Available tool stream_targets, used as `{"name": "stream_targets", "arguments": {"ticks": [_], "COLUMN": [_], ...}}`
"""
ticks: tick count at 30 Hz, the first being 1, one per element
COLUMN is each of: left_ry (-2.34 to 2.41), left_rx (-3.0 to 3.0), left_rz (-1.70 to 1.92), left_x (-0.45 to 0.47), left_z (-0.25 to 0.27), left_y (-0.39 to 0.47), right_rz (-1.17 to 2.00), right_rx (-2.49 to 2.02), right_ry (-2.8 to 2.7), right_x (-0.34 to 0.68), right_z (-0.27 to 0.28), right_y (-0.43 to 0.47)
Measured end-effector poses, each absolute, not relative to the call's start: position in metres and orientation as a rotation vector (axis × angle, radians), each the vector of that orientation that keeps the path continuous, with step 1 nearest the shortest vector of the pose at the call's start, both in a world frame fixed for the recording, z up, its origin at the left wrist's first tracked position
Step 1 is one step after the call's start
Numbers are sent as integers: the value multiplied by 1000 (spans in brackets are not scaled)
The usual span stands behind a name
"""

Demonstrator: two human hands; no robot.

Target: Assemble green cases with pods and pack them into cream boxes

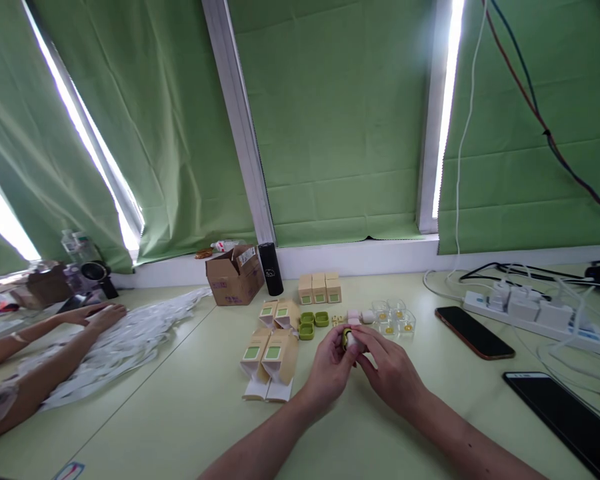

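Note:
In the middle of the table my left hand (331, 365) and my right hand (391, 367) meet, fingers closed around a small white piece with an olive-yellow rim (349, 339). Its exact kind is partly hidden by the fingers. Just beyond lie small square green trays (307, 331), tiny yellow parts (337, 320), pale pink and white pieces (353, 316) and several clear cups (396, 309) with yellow centres. To the left of my hands stand open cream cartons (279, 350) with their flaps spread, and behind them three upright cream boxes (319, 289).
A brown cardboard box (233, 280) and a black cylinder (271, 269) stand by the wall. At right are two phones (475, 332) and a cabled power strip (535, 317). At left, another person's hands (97, 316) rest by white plastic bags (135, 333).

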State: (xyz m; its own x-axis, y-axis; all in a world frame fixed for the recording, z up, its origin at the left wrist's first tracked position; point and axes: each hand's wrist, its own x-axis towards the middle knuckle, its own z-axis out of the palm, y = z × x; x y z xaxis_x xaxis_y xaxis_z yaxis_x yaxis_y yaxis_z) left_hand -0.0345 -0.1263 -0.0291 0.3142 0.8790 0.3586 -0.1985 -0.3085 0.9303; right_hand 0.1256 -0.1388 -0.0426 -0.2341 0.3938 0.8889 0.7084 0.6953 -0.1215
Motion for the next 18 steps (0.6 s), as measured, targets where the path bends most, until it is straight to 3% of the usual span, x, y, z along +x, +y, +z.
{"name": "stream_targets", "arguments": {"ticks": [18], "left_ry": [578], "left_rx": [1384], "left_rz": [1139], "left_x": [-46], "left_z": [-28], "left_y": [-114], "right_rz": [198], "right_rx": [-960], "right_ry": [-1681], "right_x": [122], "right_z": [-35], "right_y": [-144]}}
